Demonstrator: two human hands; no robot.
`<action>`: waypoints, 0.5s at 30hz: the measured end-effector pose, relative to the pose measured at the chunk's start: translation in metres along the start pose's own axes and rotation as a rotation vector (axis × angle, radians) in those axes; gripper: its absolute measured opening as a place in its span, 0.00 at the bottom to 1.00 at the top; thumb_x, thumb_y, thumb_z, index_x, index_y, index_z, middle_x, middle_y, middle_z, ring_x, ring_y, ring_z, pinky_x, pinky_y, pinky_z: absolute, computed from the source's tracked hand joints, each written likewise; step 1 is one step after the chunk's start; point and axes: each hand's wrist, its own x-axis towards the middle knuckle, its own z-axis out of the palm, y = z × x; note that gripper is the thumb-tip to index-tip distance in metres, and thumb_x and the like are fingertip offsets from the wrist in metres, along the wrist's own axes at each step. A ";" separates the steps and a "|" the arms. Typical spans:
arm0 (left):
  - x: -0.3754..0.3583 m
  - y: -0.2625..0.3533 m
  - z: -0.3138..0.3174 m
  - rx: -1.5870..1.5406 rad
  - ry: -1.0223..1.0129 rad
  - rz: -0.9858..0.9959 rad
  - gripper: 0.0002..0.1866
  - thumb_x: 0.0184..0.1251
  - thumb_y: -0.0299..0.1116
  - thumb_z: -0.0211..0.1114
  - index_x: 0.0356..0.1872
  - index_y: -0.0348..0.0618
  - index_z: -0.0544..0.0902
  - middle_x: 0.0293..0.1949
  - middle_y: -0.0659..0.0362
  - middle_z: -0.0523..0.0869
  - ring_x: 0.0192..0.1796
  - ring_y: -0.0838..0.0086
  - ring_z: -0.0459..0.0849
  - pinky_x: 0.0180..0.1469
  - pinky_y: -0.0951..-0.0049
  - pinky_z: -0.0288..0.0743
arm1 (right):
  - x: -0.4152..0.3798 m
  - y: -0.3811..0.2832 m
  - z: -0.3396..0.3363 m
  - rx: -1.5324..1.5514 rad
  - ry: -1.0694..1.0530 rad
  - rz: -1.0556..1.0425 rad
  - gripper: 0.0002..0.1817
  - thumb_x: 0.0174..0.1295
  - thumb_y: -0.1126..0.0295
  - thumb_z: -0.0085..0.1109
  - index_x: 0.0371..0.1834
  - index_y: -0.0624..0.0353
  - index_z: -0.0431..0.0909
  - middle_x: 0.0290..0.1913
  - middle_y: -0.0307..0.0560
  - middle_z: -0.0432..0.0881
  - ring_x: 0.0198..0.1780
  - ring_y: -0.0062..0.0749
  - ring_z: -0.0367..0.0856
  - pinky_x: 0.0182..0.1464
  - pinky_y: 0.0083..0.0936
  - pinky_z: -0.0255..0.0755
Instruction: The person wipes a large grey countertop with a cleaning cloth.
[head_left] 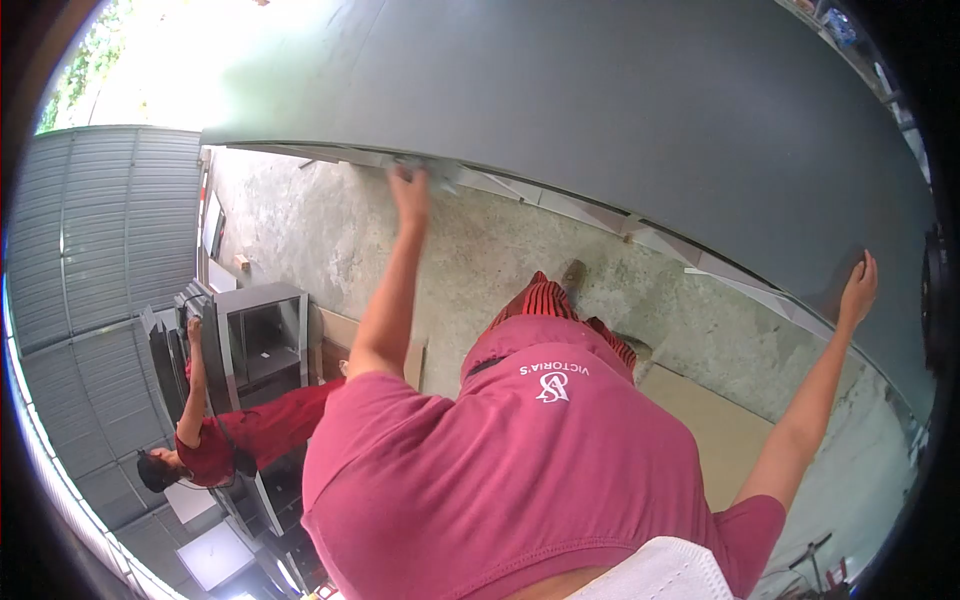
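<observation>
Spanning the area before the torso, the grey panel [600,110] lies above the concrete floor [480,245]. The right hand [860,287], open and gripping nothing, rests on it, apparently for steadiness; the left hand [408,182] meets its edge, blurred, grip indeterminable.

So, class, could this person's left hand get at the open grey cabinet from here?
Probably not: the left hand is at the edge of the grey panel, and the cabinet stands off beside a co-worker, with floor between.
</observation>
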 end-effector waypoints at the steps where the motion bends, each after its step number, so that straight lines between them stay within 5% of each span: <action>1: -0.044 0.049 0.015 0.086 -0.086 -0.120 0.25 0.57 0.32 0.61 0.53 0.27 0.69 0.52 0.44 0.74 0.55 0.63 0.72 0.60 0.66 0.63 | -0.001 -0.002 -0.001 -0.021 0.002 0.020 0.20 0.70 0.58 0.37 0.62 0.45 0.69 0.65 0.44 0.68 0.66 0.41 0.65 0.65 0.37 0.60; 4: -0.110 0.040 0.036 0.137 -0.255 -0.173 0.25 0.57 0.34 0.63 0.51 0.28 0.70 0.50 0.47 0.75 0.53 0.64 0.72 0.57 0.66 0.65 | 0.002 0.001 0.000 -0.049 0.015 0.014 0.20 0.70 0.58 0.37 0.62 0.46 0.69 0.64 0.44 0.68 0.66 0.40 0.65 0.64 0.36 0.60; 6: -0.120 0.039 0.038 -0.179 -0.117 -0.323 0.23 0.57 0.36 0.63 0.49 0.30 0.71 0.46 0.50 0.75 0.49 0.66 0.73 0.54 0.65 0.66 | 0.001 0.004 0.001 -0.063 0.020 -0.002 0.20 0.70 0.59 0.38 0.62 0.46 0.69 0.64 0.44 0.69 0.65 0.40 0.65 0.64 0.36 0.61; 9: -0.062 0.036 0.007 -0.198 0.182 -0.286 0.21 0.58 0.36 0.63 0.47 0.32 0.70 0.44 0.52 0.75 0.47 0.71 0.72 0.51 0.68 0.67 | 0.004 -0.001 -0.002 -0.010 0.015 -0.008 0.19 0.69 0.62 0.40 0.61 0.47 0.70 0.63 0.44 0.69 0.65 0.38 0.66 0.64 0.33 0.61; 12: -0.013 0.023 0.003 -0.203 0.246 -0.244 0.19 0.61 0.35 0.61 0.46 0.31 0.69 0.44 0.54 0.74 0.46 0.74 0.71 0.48 0.72 0.68 | -0.001 -0.020 -0.018 -0.017 0.037 0.010 0.18 0.69 0.63 0.41 0.60 0.48 0.70 0.62 0.45 0.71 0.63 0.40 0.67 0.63 0.34 0.61; 15: -0.048 0.070 0.041 -0.392 0.108 -0.238 0.18 0.62 0.33 0.59 0.48 0.32 0.68 0.43 0.56 0.74 0.45 0.75 0.72 0.47 0.74 0.69 | -0.002 -0.017 -0.017 -0.111 0.054 0.124 0.19 0.68 0.59 0.42 0.59 0.46 0.71 0.61 0.45 0.71 0.63 0.41 0.67 0.64 0.36 0.60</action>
